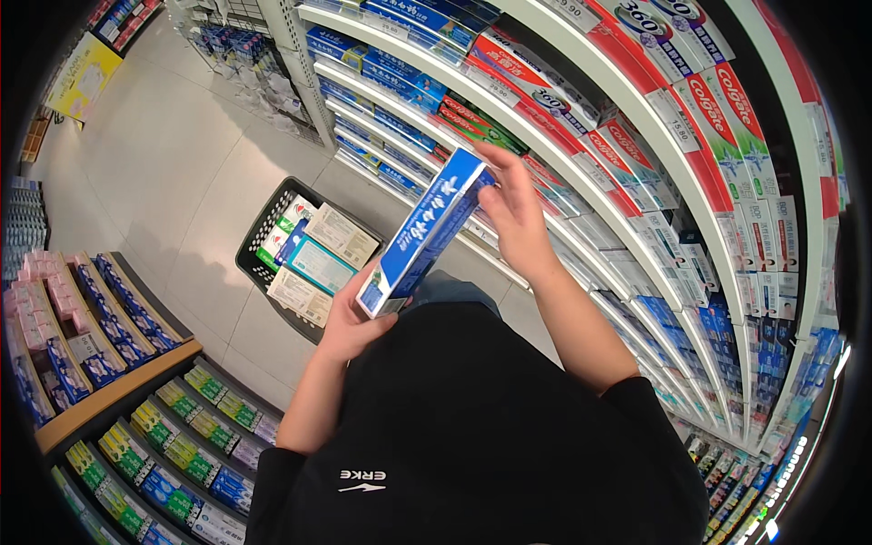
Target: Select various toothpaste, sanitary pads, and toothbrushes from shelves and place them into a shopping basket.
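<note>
I see packed shelves (678, 125) from twelve to four o'clock, a display rack (127, 392) at eight, and at nine a filled basket (275, 211), partly behind the left hand (351, 320). Centrally, a blue box (422, 238) slants toward one o'clock, its lower end pinched by that hand's fingers (385, 323), its upper by the right hand's (520, 216).

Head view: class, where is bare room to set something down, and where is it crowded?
Bare floor tiles stretch left of the dark shopping basket, up to the wood-edged display; a narrower strip runs between basket and toothpaste shelves. Crowded: the filled basket, the shelves, and between left hand and right hand, spanned by a blue toothpaste box.
</note>
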### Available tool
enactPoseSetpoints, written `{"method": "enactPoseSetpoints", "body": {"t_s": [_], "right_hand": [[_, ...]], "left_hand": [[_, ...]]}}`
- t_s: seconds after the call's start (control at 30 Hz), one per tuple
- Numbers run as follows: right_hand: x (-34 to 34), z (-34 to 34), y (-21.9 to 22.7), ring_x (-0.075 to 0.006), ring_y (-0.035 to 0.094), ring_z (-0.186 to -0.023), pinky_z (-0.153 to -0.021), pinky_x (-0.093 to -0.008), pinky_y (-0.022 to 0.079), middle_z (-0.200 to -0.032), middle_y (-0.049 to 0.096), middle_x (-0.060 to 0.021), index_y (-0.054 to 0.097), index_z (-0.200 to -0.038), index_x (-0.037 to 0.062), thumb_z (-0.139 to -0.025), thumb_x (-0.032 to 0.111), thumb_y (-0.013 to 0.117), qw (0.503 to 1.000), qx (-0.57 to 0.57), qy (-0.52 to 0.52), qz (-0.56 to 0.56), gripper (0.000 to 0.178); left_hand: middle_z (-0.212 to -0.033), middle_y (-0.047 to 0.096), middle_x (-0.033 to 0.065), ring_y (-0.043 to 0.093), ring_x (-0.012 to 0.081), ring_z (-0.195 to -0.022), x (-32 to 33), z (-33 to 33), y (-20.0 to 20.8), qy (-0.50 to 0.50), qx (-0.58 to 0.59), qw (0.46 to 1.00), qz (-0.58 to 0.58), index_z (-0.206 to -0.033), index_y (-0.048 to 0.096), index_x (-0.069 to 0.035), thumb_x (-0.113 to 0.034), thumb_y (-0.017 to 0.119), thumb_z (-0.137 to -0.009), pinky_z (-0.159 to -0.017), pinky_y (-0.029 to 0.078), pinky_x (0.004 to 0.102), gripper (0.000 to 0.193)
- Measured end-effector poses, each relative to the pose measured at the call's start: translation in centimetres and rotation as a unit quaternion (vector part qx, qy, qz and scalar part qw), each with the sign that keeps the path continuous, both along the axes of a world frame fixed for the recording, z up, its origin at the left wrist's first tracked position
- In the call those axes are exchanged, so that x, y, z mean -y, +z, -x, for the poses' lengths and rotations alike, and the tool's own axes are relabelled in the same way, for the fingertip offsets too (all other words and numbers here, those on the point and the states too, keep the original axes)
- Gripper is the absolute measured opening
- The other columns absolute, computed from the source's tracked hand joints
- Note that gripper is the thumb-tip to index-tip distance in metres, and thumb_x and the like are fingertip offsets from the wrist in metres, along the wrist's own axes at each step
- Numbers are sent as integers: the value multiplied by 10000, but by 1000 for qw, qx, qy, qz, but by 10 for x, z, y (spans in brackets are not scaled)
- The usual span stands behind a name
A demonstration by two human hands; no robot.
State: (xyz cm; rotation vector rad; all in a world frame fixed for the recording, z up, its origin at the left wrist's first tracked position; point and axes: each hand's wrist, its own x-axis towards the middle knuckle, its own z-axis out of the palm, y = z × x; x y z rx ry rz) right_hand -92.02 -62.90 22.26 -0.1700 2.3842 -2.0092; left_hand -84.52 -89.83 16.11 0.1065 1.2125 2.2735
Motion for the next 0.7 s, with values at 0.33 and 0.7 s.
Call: {"method": "enactPoseSetpoints", "body": {"t_s": [0.33,0.7], "right_hand": [[24,-42,12,-233,606,-1207,-1027,-397,496,-1312,615,-212,357,-1374,-12,-971,50,668,946,193,-30,257,514],[-10,-3,-15,-250,593,-1249,-1078,-393,452,-1340,619,-152,411,-1476,8,-1022,192,514,912,193,-65,355,501]], "left_hand": [[-1483,505,231,603,388,-1245,-45,30,56,118,-471,749,450,-1447,534,-14,76,738,-685,-1019,505,400,794],[-1499,499,215,633,381,-1125,-56,51,44,100,-504,759,399,-1500,465,-48,-104,864,-765,-994,502,435,838]]}}
